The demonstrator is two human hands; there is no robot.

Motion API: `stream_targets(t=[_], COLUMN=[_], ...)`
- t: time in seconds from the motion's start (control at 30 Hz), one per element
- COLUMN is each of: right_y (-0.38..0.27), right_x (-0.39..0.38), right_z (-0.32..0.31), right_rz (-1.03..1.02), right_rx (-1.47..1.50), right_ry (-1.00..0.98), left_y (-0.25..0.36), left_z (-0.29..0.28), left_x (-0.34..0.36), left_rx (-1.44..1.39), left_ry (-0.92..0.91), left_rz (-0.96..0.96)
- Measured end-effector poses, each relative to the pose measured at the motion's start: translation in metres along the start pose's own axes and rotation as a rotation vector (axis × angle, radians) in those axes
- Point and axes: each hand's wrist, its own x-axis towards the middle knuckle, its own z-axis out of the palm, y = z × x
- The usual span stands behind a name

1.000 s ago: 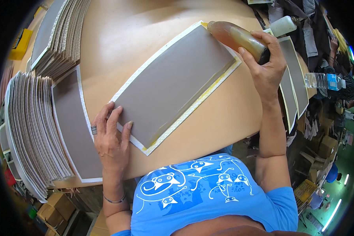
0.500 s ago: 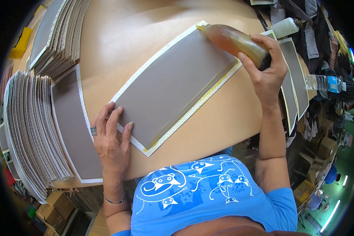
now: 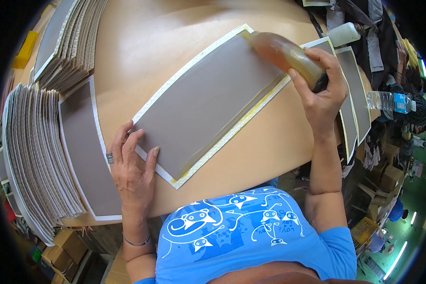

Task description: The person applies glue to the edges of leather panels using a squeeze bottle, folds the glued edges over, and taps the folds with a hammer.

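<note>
A grey rectangular sheet [image 3: 208,99] with white borders lies at a slant on the table. My right hand [image 3: 324,87] grips a squeeze bottle [image 3: 288,56] of amber liquid, its fingers wrapped round the base. The bottle is tilted, its yellowish nozzle at the sheet's far corner and a little blurred. A yellowish wet streak runs along the sheet's right-hand border. At the sheet's near-left edge rests my left hand [image 3: 135,165], fingers spread and holding nothing; a ring and a bracelet are on it.
On the left stand a thick stack of sheets [image 3: 40,156] and another stack [image 3: 73,45] beyond it, with a single bordered sheet [image 3: 87,146] beside them. More bordered sheets [image 3: 352,99], a white bottle [image 3: 343,34] and a clear plastic bottle [image 3: 388,101] lie at the right.
The bottle in my right hand has shifted slightly to the right, its nozzle moving a little along the far corner. My left hand has slid slightly leftward.
</note>
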Motion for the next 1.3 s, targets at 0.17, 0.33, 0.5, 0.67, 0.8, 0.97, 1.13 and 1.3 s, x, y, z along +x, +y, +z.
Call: stream_targets(t=[0.17,0.33,0.5,0.67,0.8,0.97,1.13,1.3], right_y=[-0.004,-0.013,-0.003,-0.003,-0.019,-0.041,-0.038,-0.049], right_x=[0.000,-0.003,-0.003,-0.003,-0.006,-0.011,-0.013,-0.017], right_z=[0.000,0.000,-0.001,0.000,0.003,0.010,0.007,0.008], right_rz=[-0.006,-0.049,0.024,0.060,0.011,-0.056,-0.015,-0.059], right_rx=[-0.005,0.055,0.014,-0.001,0.053,0.167,0.107,0.161], right_ry=[-0.004,-0.066,-0.011,0.019,-0.033,-0.099,-0.081,-0.182], left_y=[-0.004,-0.006,-0.005,-0.010,-0.014,-0.004,0.004,0.001], left_z=[0.001,0.002,0.002,0.004,0.000,-0.002,-0.015,-0.011], left_x=[-0.001,-0.004,-0.005,-0.011,-0.010,-0.007,-0.016,-0.027], left_rx=[0.039,-0.063,-0.174,-0.331,-0.246,-0.043,0.034,0.046], left_ry=[0.070,0.127,0.155,0.157,0.120,0.074,-0.068,-0.030], left_rz=[0.081,0.099,0.039,-0.038,0.001,-0.004,-0.032,0.018])
